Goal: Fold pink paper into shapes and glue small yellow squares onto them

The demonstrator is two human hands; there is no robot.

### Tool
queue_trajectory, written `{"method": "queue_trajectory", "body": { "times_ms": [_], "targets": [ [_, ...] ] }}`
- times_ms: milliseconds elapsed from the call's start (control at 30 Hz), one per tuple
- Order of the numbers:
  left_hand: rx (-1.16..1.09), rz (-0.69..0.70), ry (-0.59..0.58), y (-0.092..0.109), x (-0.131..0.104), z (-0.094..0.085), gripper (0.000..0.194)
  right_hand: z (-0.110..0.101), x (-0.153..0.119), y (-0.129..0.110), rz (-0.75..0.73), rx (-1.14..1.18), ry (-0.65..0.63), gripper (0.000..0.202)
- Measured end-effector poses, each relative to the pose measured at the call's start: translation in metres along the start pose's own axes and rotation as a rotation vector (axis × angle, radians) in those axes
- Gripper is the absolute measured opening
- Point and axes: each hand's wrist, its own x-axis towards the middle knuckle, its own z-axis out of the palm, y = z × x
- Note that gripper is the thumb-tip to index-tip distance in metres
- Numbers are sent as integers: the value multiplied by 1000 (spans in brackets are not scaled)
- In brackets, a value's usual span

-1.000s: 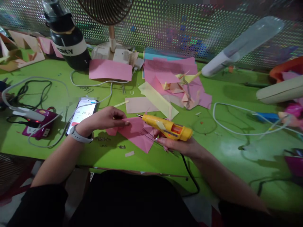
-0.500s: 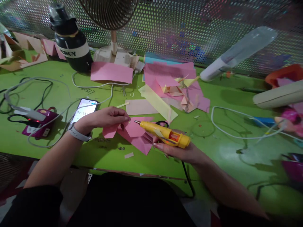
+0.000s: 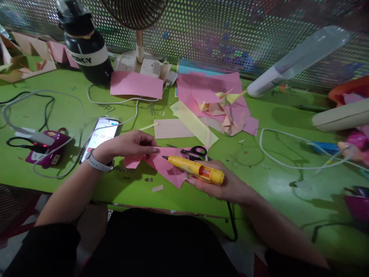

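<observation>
While the right hand (image 3: pixel 226 184) wraps round the yellow glue gun (image 3: pixel 193 168), which points left, the left hand (image 3: pixel 134 145) pinches the pink paper (image 3: pixel 171 172), grip closed, near-middle of the green table (image 3: pixel 95 192). Black scissors (image 3: pixel 193 157) sit at the paper's far right edge.

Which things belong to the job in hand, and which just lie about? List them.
Likely the job:
yellow glue gun, in the right hand
pink paper, under the left hand
scissors, close by

Likely just lying about:
phone
black bottle
fan
</observation>
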Motion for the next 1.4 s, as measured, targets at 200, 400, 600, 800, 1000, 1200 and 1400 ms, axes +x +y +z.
{"method": "queue_trajectory", "body": {
  "times_ms": [200, 400, 600, 800, 1000, 1200, 1400],
  "targets": [
    [42, -3, 8, 1, 0, 1, 34, 2, 1, 0, 42, 9, 1, 16],
    [95, 0, 18, 3, 0, 1, 35, 3, 3, -4, 31, 27, -3, 14],
    [102, 7, 13, 3, 0, 2, 35, 5, 4, -4, 43, 18, 14, 18],
    [114, 5, 18, 3, 0, 2, 37, 6, 3, -5, 45, -9, 33, 20],
    [100, -1, 14, 4, -1, 2, 37, 5, 3, -5, 31, -14, 24, 17],
    [92, 3, 27, 3, 0, 3, 36, 4, 2, -5, 10, -54, 20, 18],
    [84, 11, 36, 2, -1, 2, 37, 3, 1, -2, -96, -205, 51, 18]
  ]
}}
